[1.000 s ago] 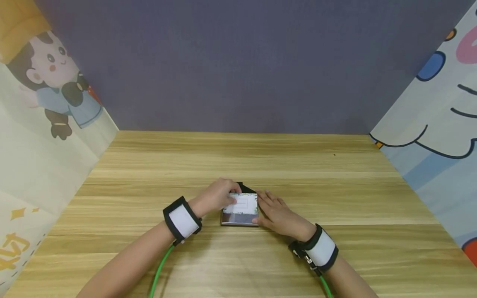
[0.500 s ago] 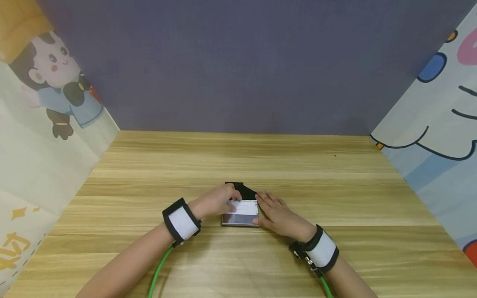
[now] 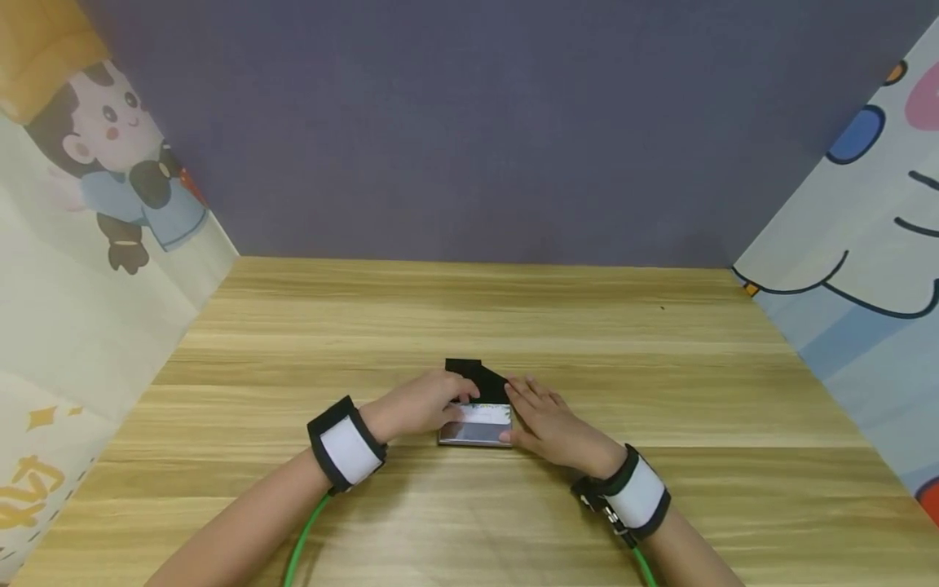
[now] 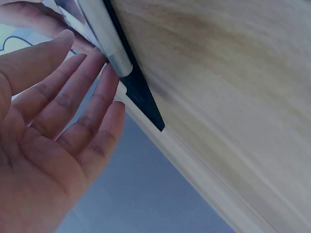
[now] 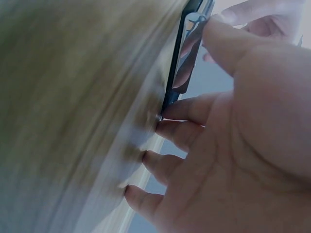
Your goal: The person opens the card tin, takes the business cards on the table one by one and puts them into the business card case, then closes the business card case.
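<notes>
A slim silver card case [image 3: 475, 434] with a black open flap [image 3: 490, 383] lies on the wooden table. A white business card [image 3: 484, 413] with a leafy border shows as a narrow strip between flap and silver part. My left hand [image 3: 421, 401] touches the card, its index finger over the upper edge and thumb at the left side. In the left wrist view its other fingers stretch loosely along the case side [image 4: 104, 31]. My right hand [image 3: 561, 425] rests at the case's right side, thumb at the near corner, fingertips [image 5: 132, 190] down on the table.
The wood-grain table [image 3: 623, 342] spreads around the hands. A dark grey panel [image 3: 477, 139] stands at the back. Printed walls rise left [image 3: 44, 342] and right [image 3: 873, 269]. Both wrists wear bands with green cables [image 3: 304, 538] trailing toward me.
The card has slid toward me into the case; its visible strip is narrower and more black flap shows. My left hand has moved toward me with it. The right hand has stayed put.
</notes>
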A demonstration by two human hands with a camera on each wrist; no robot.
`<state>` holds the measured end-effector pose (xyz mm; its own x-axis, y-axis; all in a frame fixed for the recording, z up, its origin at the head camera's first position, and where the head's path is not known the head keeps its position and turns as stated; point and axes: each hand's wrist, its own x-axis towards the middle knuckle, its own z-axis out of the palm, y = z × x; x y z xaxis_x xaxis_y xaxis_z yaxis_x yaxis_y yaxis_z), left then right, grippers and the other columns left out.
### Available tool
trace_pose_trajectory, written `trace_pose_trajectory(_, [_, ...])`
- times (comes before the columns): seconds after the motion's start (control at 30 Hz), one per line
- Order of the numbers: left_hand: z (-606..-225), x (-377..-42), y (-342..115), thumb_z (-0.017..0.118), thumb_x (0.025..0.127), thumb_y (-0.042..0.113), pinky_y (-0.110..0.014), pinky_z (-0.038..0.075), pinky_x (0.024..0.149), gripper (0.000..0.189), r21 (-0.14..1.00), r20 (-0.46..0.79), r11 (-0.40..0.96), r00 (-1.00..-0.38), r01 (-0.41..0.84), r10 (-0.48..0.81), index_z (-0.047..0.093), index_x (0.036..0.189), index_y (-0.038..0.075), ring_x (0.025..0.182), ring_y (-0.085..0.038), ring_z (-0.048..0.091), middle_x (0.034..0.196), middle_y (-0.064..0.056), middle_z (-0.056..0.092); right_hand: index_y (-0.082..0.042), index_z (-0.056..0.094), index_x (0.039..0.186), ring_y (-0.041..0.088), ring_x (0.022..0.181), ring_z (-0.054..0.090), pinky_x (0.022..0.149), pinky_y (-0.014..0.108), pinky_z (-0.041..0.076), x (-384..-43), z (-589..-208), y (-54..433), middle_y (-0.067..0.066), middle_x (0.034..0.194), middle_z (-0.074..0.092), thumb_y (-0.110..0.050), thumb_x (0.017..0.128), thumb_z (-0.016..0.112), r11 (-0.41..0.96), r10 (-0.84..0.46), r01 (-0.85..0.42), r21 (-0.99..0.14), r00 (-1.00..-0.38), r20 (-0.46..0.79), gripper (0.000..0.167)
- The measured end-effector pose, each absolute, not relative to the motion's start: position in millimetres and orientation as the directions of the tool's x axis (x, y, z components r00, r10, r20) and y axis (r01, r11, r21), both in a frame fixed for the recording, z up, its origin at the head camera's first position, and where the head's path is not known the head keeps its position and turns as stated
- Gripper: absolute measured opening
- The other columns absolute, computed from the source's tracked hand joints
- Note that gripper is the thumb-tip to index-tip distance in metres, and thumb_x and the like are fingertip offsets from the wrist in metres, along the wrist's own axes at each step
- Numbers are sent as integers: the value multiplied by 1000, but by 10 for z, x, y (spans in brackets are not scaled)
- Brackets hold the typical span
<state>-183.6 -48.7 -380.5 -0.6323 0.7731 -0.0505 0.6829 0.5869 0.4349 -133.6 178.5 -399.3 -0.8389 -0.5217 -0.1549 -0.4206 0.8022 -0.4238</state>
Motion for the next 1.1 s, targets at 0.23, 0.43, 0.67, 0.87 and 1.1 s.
trace_pose_trajectory(0.23, [-3800,-1880,-566,59,88,11,-35,46,90,31,516,-14,644,-746,564,665,57,118,4,106,-22,57,114,-9,61,3,25,141,40,138,11,106,60,17,-1344,-3996,1788,19,150,18,-40,92,49,800,-520,-419,-431,-841,-148,70])
trace_pose_trajectory(0.43, [-3820,-1976,-592,60,87,9,-38,44,95,40,508,19,700,-819,502,573,51,123,-4,109,-28,55,118,-18,57,3,26,141,41,138,12,106,60,17,-1345,-3979,1785,19,150,20,-41,90,52,803,-512,-415,-428,-848,-138,72])
trace_pose_trajectory(0.67, [-3847,-2063,-565,57,88,7,-40,38,101,42,443,-11,737,-819,510,573,47,126,-5,114,-30,52,122,-20,55,5,26,140,43,137,12,105,61,16,-1365,-3958,1782,23,148,22,-39,88,56,790,-524,-423,-444,-842,-129,74])
trace_pose_trajectory(0.87, [-3842,-2076,-521,58,87,4,-39,41,98,40,395,-27,759,-820,517,572,50,125,-2,111,-30,54,121,-18,56,8,24,139,46,135,13,105,61,17,-1407,-3965,1772,27,146,22,-35,87,58,764,-533,-411,-497,-836,-127,76])
trace_pose_trajectory(1.1, [-3857,-2089,-525,53,90,4,-32,47,90,36,446,19,745,-837,497,547,50,125,0,104,-25,55,117,-16,54,7,21,141,42,134,21,106,55,23,-1441,-3960,1726,27,145,24,-32,83,64,755,-510,-394,-525,-855,-91,82])
